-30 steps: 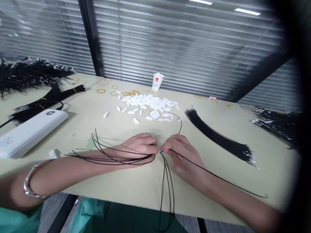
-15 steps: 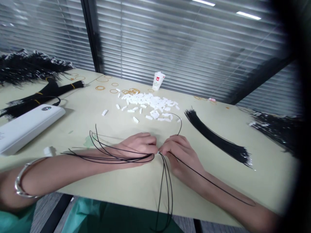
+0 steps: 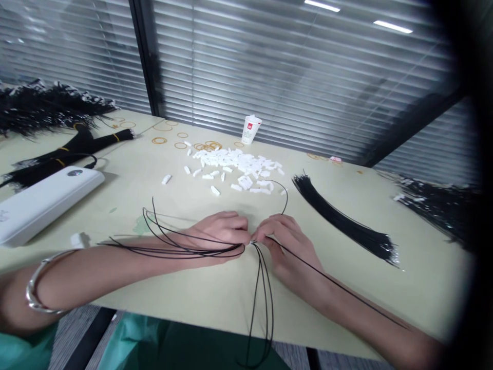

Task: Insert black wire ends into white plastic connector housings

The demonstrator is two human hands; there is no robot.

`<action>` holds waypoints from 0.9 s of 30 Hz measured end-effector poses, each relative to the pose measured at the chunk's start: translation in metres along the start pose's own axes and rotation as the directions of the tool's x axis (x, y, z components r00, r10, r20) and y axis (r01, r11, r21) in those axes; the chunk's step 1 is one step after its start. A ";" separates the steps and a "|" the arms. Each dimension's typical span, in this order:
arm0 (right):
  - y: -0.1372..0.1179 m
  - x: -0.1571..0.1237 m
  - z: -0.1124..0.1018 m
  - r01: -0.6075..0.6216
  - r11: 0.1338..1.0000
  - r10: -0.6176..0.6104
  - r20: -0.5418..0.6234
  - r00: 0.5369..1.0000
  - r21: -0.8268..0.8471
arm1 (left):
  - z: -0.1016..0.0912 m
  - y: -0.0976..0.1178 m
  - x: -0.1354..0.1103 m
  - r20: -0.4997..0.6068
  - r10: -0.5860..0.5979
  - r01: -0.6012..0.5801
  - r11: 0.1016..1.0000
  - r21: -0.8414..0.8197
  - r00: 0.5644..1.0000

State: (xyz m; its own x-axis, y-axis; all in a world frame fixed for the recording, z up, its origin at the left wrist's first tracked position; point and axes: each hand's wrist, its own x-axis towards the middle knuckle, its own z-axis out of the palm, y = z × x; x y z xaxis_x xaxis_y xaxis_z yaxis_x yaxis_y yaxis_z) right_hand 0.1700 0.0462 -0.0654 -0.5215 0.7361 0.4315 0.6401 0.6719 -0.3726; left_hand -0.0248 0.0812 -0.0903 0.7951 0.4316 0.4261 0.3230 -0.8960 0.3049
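Note:
Close together over the front of the table, my two hands almost meet. My left hand (image 3: 225,229) is closed around several thin black wires (image 3: 192,253), which trail left across my forearm. A small white connector (image 3: 251,243) peeks out between my fingertips, mostly hidden by them. My right hand (image 3: 287,241) pinches a single black wire (image 3: 308,263) at the connector; its long end runs down along my right forearm. Other black wires (image 3: 265,298) loop from the connector past the table edge. One thin wire (image 3: 287,195) curves up behind my right hand.
White connectors (image 3: 242,162) lie heaped mid-table, near rubber bands (image 3: 208,146) and a paper cup (image 3: 250,129). A black wire bundle (image 3: 342,218) lies right. On the left are a white power bank (image 3: 50,203), banded bundles (image 3: 77,146) and a wire pile (image 3: 46,105).
The wire along my right forearm lies slightly straighter, its end a little farther down the arm. Both hands stay almost still at the connector.

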 end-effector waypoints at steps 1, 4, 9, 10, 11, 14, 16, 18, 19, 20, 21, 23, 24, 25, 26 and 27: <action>0.000 0.000 0.000 -0.008 1.000 0.008 0.004 1.000 -0.006 | -0.001 0.000 0.000 0.003 0.000 0.000 1.000 -0.002 1.000; 0.001 0.001 -0.001 -0.014 1.000 0.015 0.014 1.000 -0.021 | -0.001 0.001 0.000 0.007 -0.002 0.002 1.000 -0.006 1.000; 0.002 0.002 -0.002 0.045 0.999 -0.045 0.030 0.999 -0.001 | -0.001 0.000 0.000 0.007 -0.007 0.007 1.000 -0.003 1.000; 0.002 0.002 -0.003 0.040 0.999 -0.041 0.038 0.998 0.014 | -0.001 0.000 0.000 0.010 -0.006 0.006 1.000 -0.003 1.000; 0.003 0.002 -0.003 0.032 0.999 -0.033 0.046 0.998 0.027 | -0.001 -0.001 0.000 0.014 -0.005 0.005 1.000 -0.004 1.000; 0.003 0.002 -0.004 0.018 0.999 -0.020 0.054 0.998 0.038 | -0.002 -0.001 0.000 0.019 -0.005 0.005 1.000 -0.004 1.000; 0.004 0.002 -0.004 0.041 0.998 -0.042 0.046 0.998 0.038 | -0.002 -0.001 0.000 0.022 -0.008 0.008 1.000 -0.002 1.000; 0.005 0.002 -0.004 0.073 0.996 -0.075 0.043 0.996 0.049 | -0.002 0.000 0.000 0.027 -0.012 0.012 1.000 -0.002 1.000; 0.006 0.003 -0.004 0.085 0.995 -0.087 0.048 0.995 0.051 | -0.002 0.000 0.000 0.029 -0.016 0.016 1.000 -0.003 0.999; 0.006 0.004 -0.004 0.085 0.995 -0.087 0.055 0.995 0.048 | -0.003 0.000 0.000 0.031 -0.020 0.020 1.000 -0.003 0.999; 0.006 0.005 -0.005 0.072 0.997 -0.074 0.064 0.995 0.039 | -0.003 0.001 0.000 0.032 -0.025 0.025 1.000 -0.002 0.999; 0.005 0.007 -0.007 0.024 1.000 -0.025 0.086 0.996 0.010 | -0.004 0.003 0.001 0.033 -0.038 0.038 0.999 0.004 0.999; 0.004 0.008 -0.008 0.000 1.000 0.001 0.102 0.995 -0.004 | -0.004 0.004 0.001 0.033 -0.046 0.046 0.999 0.009 0.998; 0.003 0.008 -0.009 -0.016 1.000 0.018 0.114 0.993 -0.016 | -0.005 0.004 0.001 0.034 -0.051 0.051 0.999 0.013 0.998; 0.002 0.009 -0.009 -0.024 0.999 0.027 0.124 0.992 -0.023 | -0.005 0.005 0.001 0.035 -0.053 0.053 0.998 0.018 0.998; 0.001 0.010 -0.010 -0.022 0.999 0.025 0.131 0.991 -0.024 | -0.006 0.006 0.000 0.035 -0.054 0.053 0.998 0.023 0.998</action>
State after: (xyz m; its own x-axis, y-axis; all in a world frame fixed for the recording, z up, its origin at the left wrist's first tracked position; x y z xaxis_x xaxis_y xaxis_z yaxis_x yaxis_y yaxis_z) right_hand 0.1713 0.0533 -0.0532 -0.5747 0.7572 0.3102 0.6651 0.6531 -0.3620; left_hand -0.0255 0.0768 -0.0834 0.7939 0.4751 0.3795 0.3763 -0.8741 0.3072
